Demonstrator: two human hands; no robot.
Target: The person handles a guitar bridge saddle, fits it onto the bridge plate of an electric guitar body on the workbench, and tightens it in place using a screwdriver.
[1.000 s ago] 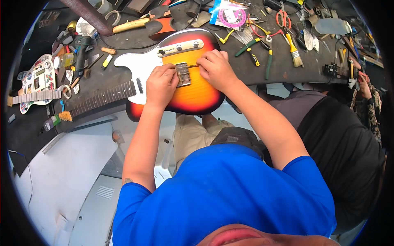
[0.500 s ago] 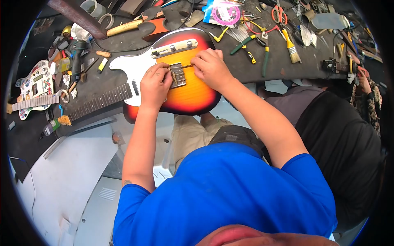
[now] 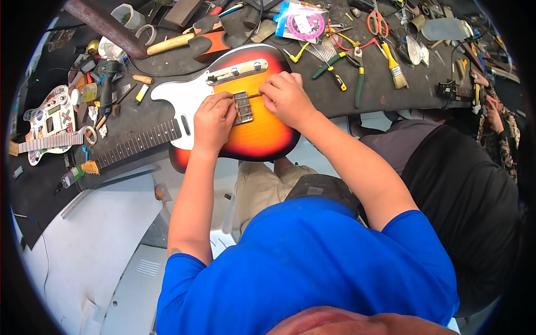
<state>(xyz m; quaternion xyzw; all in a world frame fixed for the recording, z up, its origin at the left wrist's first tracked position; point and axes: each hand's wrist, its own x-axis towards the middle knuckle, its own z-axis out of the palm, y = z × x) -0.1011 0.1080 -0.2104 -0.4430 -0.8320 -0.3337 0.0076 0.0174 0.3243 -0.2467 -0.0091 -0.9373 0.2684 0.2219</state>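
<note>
A sunburst electric guitar (image 3: 262,137) with a white pickguard (image 3: 177,100) lies face up on the dark workbench, its neck (image 3: 138,144) pointing lower left. My left hand (image 3: 214,121) rests by the left side of the metal bridge (image 3: 243,108), thumb and fingers pressed together; whatever lies between them is too small to name. At the bridge's right, my right hand (image 3: 286,99) pinches a thin dark tool, whose shaft reaches toward the bridge saddles. The control plate (image 3: 239,71) with its knobs sits above the hands.
Green-handled cutters (image 3: 359,78), a yellow brush (image 3: 395,66) and red scissors (image 3: 377,23) lie to the right. At the far left is a sticker-covered guitar (image 3: 51,118). A wooden-handled tool (image 3: 170,43) lies behind the guitar. A co-worker in dark clothes (image 3: 463,195) is at the right.
The view has shifted slightly, so the bench appears a little lower. My left fingers have drawn back a little from the bridge, showing more of its saddles. The right hand keeps its pinch.
</note>
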